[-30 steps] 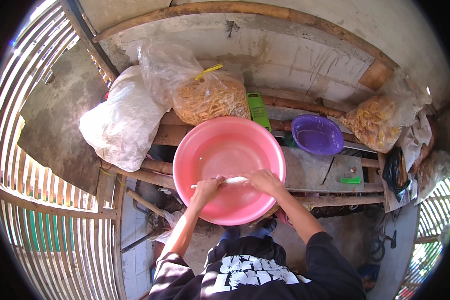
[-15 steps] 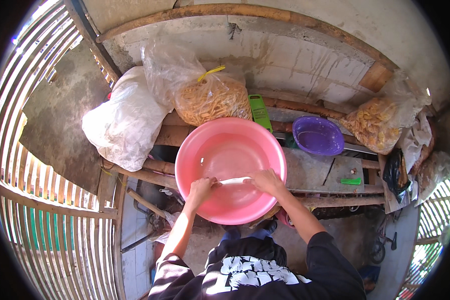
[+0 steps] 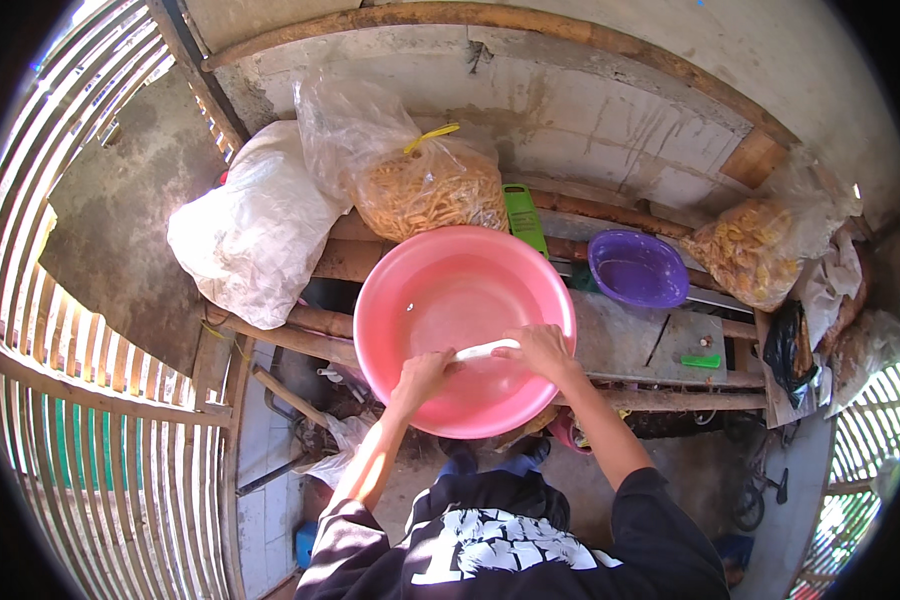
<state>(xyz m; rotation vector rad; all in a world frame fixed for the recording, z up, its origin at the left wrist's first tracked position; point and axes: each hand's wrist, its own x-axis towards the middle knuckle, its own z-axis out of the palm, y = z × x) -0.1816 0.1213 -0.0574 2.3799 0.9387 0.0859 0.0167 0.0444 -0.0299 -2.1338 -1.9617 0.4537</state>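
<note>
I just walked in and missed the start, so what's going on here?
A person is holding a long white piece between their two hands, the left hand at one end and the right hand at the other. They have it over a big pink basin, which seems to hold some water. Behind the basin sits a clear bag of yellowish sticks, and to its right are a green slotted tool and a purple tub.
</note>
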